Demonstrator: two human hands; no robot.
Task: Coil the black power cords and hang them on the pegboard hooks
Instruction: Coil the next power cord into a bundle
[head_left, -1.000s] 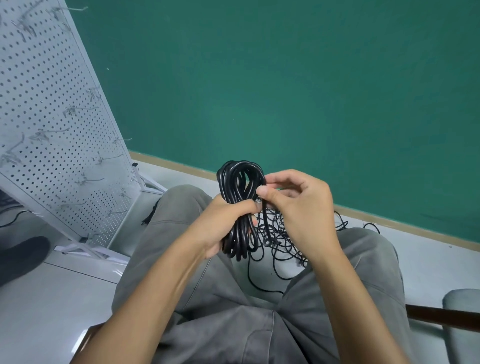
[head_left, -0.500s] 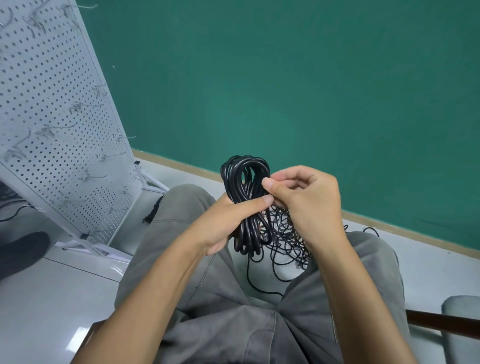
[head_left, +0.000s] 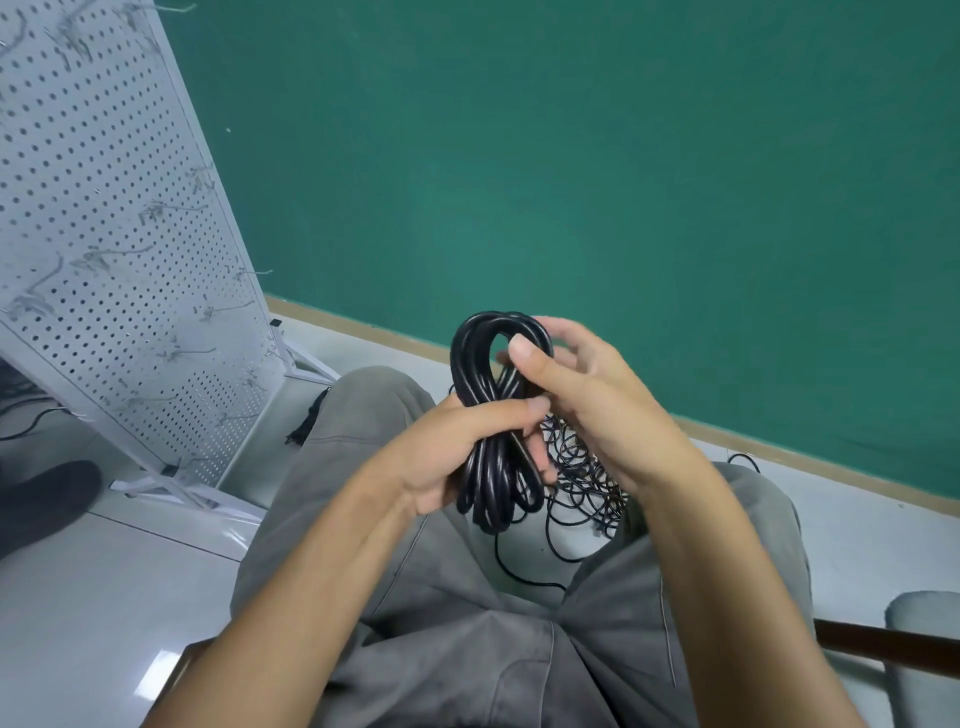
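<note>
The left hand (head_left: 457, 447) is clenched around the middle of the coiled black cord (head_left: 491, 415). The right hand (head_left: 597, 400), just beside it, pinches the coil's upper loop. Loose cords (head_left: 582, 478) lie below both hands.

Green wall (head_left: 623, 182) w/ tan baseboard (head_left: 779, 452), glossy pale tile floor (head_left: 78, 597).

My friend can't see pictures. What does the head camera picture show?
A seated person's left hand grips a coiled black power cord at its middle, while the right hand pinches its top loop. More loose black cords lie tangled on the floor; a white pegboard with empty hooks leans at left.
</note>
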